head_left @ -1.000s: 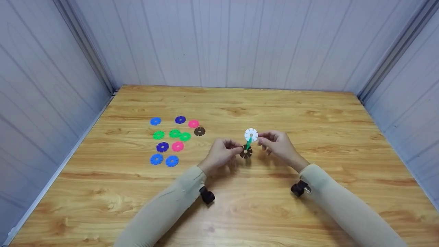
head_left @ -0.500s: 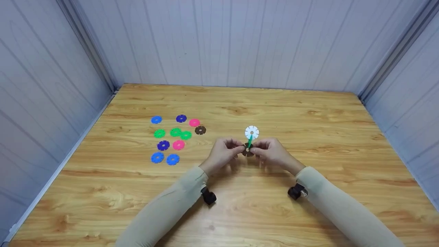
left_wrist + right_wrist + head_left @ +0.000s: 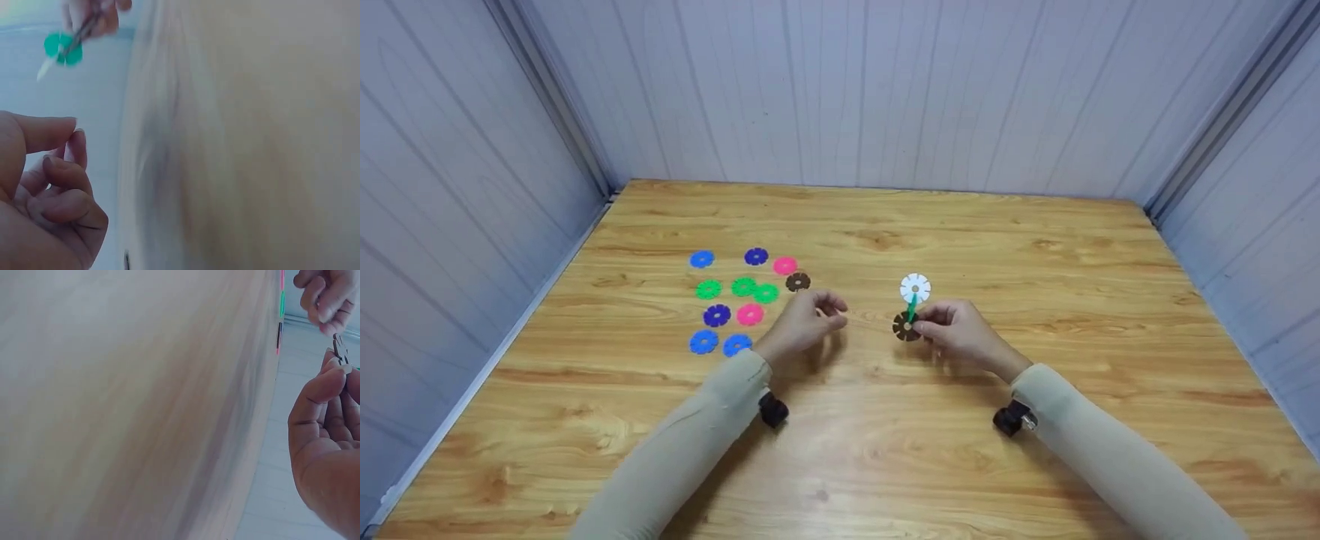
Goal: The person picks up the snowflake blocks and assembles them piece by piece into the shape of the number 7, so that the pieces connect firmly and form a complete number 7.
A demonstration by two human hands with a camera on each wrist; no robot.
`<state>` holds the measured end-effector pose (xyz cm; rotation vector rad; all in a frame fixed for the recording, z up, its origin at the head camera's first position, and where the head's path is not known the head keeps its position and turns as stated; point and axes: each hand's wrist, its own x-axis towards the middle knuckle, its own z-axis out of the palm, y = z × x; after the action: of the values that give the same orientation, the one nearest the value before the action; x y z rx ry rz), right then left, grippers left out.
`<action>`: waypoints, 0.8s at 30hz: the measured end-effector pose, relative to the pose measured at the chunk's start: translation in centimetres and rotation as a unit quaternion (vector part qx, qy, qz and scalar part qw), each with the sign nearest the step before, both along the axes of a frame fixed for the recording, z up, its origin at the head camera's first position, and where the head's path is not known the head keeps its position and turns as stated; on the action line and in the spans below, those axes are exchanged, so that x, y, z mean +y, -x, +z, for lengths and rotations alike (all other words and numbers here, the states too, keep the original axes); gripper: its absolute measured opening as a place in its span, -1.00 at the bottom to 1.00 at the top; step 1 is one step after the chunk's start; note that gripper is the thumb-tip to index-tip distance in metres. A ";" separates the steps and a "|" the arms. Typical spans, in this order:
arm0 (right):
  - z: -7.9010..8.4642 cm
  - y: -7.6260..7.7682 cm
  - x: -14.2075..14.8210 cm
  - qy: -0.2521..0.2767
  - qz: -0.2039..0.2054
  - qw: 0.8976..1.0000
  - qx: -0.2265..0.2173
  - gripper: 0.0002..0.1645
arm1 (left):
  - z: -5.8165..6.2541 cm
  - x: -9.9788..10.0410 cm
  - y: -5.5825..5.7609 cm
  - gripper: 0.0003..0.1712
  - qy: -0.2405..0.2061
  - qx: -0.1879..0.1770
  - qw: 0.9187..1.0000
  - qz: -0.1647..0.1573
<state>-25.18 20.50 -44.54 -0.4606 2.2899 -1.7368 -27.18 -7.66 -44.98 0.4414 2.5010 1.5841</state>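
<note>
In the head view my right hand pinches the edge of a brown notched plastic disc between thumb and fingers. A green disc, seen nearly edge-on, joins it to a white notched disc above. The three make one linked piece held up over the table. My left hand is apart from it, to the left, with nothing held. Its fingers are loosely bent, and in the left wrist view the thumb tip lies close to the index finger. Nearest to it on the table is another brown disc.
Loose notched discs lie flat at the left of the wooden table: several blue, such as one blue disc, several green, two pink and two purple. Two green discs overlap. Pale panel walls enclose the back and sides.
My right hand went from the white disc down to the brown disc and grips it. My left hand has let go of the brown disc and moved left, towards the loose discs.
</note>
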 end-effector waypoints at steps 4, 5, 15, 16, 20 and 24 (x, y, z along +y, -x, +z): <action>0.1 0.0 0.0 -0.010 -0.004 1.000 0.002 -0.75 | 0.7 -3.0 0.5 -0.82 0.069 0.022 0.997 0.014; 0.1 -0.1 0.0 -0.012 -0.005 1.000 0.001 -0.76 | 0.8 -3.7 0.6 -0.79 0.088 0.027 0.996 0.019; 0.1 0.2 0.0 -0.014 -0.012 1.000 0.003 -0.76 | 1.9 -9.6 1.5 -0.60 0.292 0.011 0.953 0.081; 0.1 0.2 0.0 -0.016 -0.013 1.000 0.003 -0.76 | 1.9 -10.0 1.5 -0.58 0.302 0.008 0.950 0.081; 0.2 0.2 0.1 -0.025 -0.016 1.000 0.000 -0.76 | 1.5 -10.8 1.7 -0.55 0.327 -0.005 0.942 0.071; 0.1 0.1 -0.2 -0.026 -0.018 0.999 -0.005 -0.76 | 1.0 -11.1 1.7 -0.60 0.333 0.000 0.940 0.078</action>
<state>-25.25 20.28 -44.42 -0.4032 2.3442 -1.6865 -28.93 -18.81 -43.97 0.1469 2.9063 0.6712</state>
